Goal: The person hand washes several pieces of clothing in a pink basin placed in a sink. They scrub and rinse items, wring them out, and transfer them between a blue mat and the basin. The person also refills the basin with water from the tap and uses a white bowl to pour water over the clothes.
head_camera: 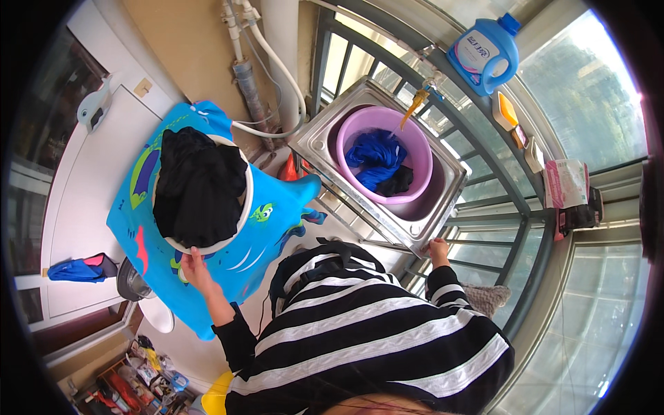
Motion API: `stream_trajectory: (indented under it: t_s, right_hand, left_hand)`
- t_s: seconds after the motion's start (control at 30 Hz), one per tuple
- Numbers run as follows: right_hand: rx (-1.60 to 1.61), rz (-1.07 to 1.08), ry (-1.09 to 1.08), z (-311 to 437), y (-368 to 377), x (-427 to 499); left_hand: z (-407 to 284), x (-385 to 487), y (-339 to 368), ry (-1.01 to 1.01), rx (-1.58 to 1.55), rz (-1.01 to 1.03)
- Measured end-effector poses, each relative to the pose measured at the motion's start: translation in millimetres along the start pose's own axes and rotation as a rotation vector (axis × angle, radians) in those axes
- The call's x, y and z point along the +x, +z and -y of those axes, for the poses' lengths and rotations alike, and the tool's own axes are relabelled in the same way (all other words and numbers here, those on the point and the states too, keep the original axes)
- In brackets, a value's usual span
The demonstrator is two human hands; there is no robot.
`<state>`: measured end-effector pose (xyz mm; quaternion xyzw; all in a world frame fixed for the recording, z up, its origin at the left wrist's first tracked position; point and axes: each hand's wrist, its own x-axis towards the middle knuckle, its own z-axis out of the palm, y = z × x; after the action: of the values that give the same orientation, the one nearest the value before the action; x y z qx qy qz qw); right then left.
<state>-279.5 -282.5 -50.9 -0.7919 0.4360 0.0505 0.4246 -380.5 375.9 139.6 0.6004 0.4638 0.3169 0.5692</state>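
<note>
My left hand (195,271) grips the near rim of a white basin (247,215) heaped with black clothing (199,189). That basin rests on a bright blue patterned cover (282,192). At the near corner of the stainless steel sink (415,239), my right hand (439,251) has its fingers closed on the edge. A purple plastic basin (419,150) stands inside the sink. In it lie a wet blue garment (378,155) and a black cloth (398,181). Above hangs a tap (431,83) with a yellow piece (414,106) on its spout; a thin stream falls into the basin.
A blue detergent jug (482,54) and an orange-topped soap box (504,110) stand on the window ledge, near a pink package (565,182). Metal railings (511,181) run behind the sink. A white hose (290,67) loops at the wall. Clutter (135,384) fills the lower left.
</note>
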Motion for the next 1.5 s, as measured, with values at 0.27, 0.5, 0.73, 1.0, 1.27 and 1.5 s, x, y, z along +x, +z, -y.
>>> stream_trajectory:
  t_s: [0.27, 0.5, 0.73, 1.0, 1.27, 1.5]
  right_hand:
    - [0.006, -0.016, 0.014, 11, -2, -10]
    - [0.055, -0.016, 0.001, -3, 3, 5]
    - [-0.01, 0.002, -0.027, -2, 0, 3]
    - [-0.025, -0.011, 0.006, 9, -1, -7]
    - [0.004, 0.005, 0.01, 12, -1, -12]
    - [-0.018, -0.001, 0.024, 2, 1, 0]
  left_hand:
    - [1, 0, -1, -0.006, -0.004, -0.001]
    - [4, 2, 0, 0.019, -0.045, 0.003]
    - [4, 3, -1, 0.016, -0.02, 0.009]
    - [8, 4, -2, 0.018, -0.031, -0.007]
    - [8, 5, -2, 0.021, -0.045, 0.003]
    - [7, 3, -2, 0.018, -0.05, -0.004]
